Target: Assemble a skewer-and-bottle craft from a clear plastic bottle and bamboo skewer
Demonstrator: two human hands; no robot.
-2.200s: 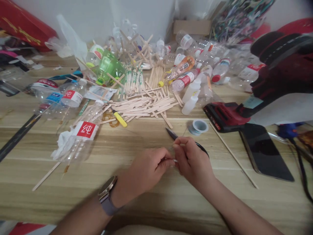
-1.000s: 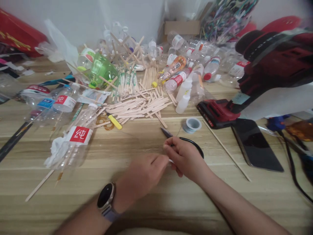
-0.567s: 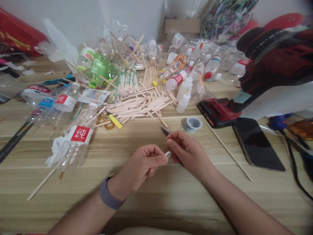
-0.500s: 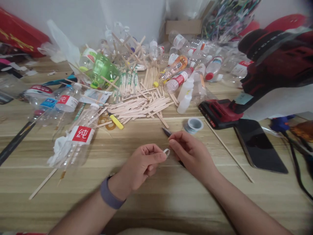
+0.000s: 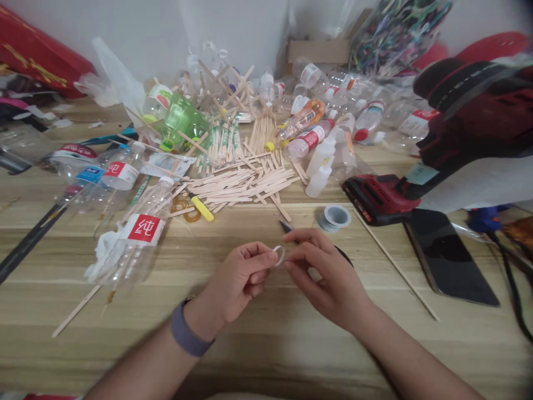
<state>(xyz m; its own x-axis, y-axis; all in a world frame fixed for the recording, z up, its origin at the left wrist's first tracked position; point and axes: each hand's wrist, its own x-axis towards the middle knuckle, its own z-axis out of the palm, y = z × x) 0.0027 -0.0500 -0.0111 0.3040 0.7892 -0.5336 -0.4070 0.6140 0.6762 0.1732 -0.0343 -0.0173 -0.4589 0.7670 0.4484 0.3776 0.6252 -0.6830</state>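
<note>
My left hand is closed, its thumb and forefinger pinching a small white ring that stands upright above the table. Just to the right, my right hand has thumb and forefinger nearly together at the ring's edge. Anything thin between those fingertips is too small to make out. Partly hidden beneath the right hand lies a dark tool with a pointed tip; a black curved part shows on the hand's far side. A spool of grey wire sits just beyond the right hand.
Flat wooden sticks lie heaped ahead, with a yellow-handled tool beside them. A clear bottle with a red label lies left. A cordless drill, a phone and a thin stick occupy the right. Several bottles crowd the back.
The white ring has turned to show more of its round opening. My right hand's fingers have spread somewhat and shifted toward the ring. The whole view has shifted slightly.
</note>
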